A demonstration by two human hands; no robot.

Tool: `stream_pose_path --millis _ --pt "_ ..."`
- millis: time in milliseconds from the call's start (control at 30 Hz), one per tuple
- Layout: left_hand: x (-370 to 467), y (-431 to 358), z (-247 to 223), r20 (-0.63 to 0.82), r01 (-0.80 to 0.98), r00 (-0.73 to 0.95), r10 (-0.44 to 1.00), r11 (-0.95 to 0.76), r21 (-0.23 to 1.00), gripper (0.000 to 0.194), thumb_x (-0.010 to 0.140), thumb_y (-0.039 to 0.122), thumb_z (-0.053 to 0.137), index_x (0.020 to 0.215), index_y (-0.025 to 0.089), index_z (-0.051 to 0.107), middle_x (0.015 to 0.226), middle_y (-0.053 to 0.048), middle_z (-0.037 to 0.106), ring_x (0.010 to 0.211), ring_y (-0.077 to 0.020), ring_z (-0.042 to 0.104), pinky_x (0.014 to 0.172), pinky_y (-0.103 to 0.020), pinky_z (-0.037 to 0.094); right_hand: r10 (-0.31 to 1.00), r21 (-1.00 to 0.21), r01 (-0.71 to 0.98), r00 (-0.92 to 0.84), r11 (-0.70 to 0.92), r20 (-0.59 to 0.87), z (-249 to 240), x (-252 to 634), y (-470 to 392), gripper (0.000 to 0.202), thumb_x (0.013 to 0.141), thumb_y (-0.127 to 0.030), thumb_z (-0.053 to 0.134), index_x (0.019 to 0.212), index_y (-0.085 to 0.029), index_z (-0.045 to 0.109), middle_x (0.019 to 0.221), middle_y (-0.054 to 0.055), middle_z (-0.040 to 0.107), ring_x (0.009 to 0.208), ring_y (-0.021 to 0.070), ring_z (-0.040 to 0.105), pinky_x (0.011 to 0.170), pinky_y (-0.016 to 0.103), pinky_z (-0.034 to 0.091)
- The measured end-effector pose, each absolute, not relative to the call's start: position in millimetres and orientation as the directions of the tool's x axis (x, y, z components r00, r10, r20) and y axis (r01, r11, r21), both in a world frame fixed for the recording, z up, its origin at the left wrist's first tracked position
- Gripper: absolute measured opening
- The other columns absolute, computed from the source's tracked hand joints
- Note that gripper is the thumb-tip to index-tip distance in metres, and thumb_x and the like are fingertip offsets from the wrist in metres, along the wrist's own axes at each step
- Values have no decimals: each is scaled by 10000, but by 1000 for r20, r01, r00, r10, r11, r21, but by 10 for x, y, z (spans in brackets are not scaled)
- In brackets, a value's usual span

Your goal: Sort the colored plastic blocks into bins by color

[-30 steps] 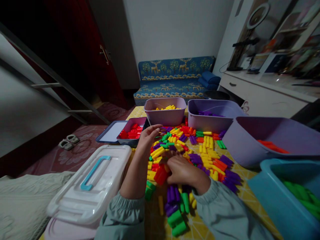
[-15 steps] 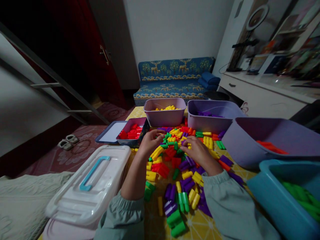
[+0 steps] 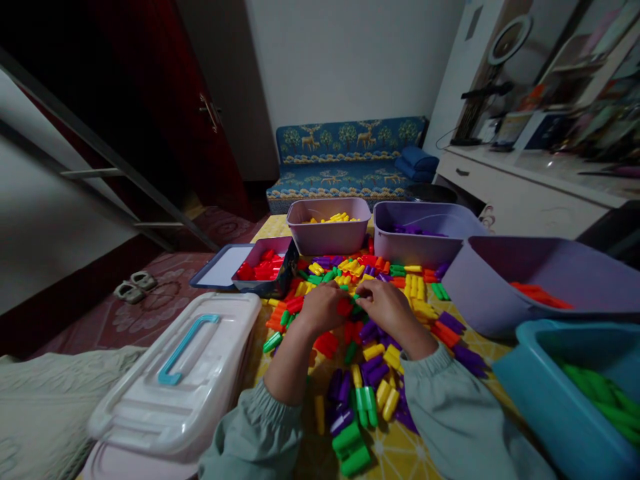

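Note:
Plastic building blocks in red, yellow, green and purple lie in a loose pile [image 3: 370, 333] on a table with a yellow patterned cover [image 3: 395, 453]. Over the pile's middle, my left hand [image 3: 323, 310] is closed, fingers curled down and mostly hidden behind its back. A red block [image 3: 345, 307] shows right by its fingertips. Close beside it, my right hand [image 3: 387, 307] has thumb and fingers drawn together above the blocks. Whatever either hand pinches is too small or hidden to make out. The hands are a small gap apart.
Behind the pile stand a lilac bin of yellow blocks [image 3: 327, 237] and one of purple blocks [image 3: 425, 247]. At right are a lilac bin with orange-red blocks [image 3: 480, 300] and a blue bin with green ones [image 3: 530, 353]. A box of red blocks [image 3: 240, 283] and a clear lid [image 3: 205, 360] lie left.
My left hand has moved right and toward me, and its fingers have curled in. My right hand has shifted slightly left, its fingers now closed. The hands are nearer each other.

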State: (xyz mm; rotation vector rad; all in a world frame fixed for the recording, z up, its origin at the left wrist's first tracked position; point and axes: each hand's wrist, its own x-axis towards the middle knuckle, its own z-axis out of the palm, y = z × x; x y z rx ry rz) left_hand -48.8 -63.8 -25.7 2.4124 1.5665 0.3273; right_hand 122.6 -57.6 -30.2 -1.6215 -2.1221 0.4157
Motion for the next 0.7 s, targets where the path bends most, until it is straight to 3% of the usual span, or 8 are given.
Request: stream_pose_path --millis 100,200,300,533,700 --pt "-512 -594 -273 76 772 343 936 -327 545 339 680 266 669 1001 180 737 898 -68 710 858 -236 647 745 -291 485 957 -569 771 -201 287 211 -319 1221 -558 100 794 -198 640 875 -200 696 899 48 725 792 185 663 724 281 476" --pt "-538 -534 -308 36 600 205 978 -154 785 323 782 307 562 994 124 721 702 -39 668 649 -178 621 585 -250 462 949 -667 679 -175 308 260 -328 1197 -550 156 804 -210 634 949 -186 688 941 59 726 769 176 671 739 290 498" --pt "-547 -485 -342 18 393 162 987 -81 916 325 812 336 554 978 103 710 687 -37 655 604 -154 609 522 -219 434 942 -725 604 -167 331 290 -337 1163 -556 227 795 -225 649 1018 -195 682 948 55 725 725 166 668 720 296 508" --pt "-501 -469 -325 35 24 195 980 -41 999 478 669 448 767 1002 110 707 784 -52 711 627 -124 605 559 -206 455 953 -841 448 -136 303 270 -437 1151 -496 224 793 -336 641 957 -185 667 834 45 702 665 170 649 640 310 519" --pt "-477 -463 -339 48 -98 159 986 -33 995 539 601 478 817 974 111 688 724 -36 701 571 -110 598 547 -214 465 966 -935 246 -113 255 233 -444 1143 -488 248 759 -368 655 919 -178 643 759 31 667 625 160 624 558 284 515"
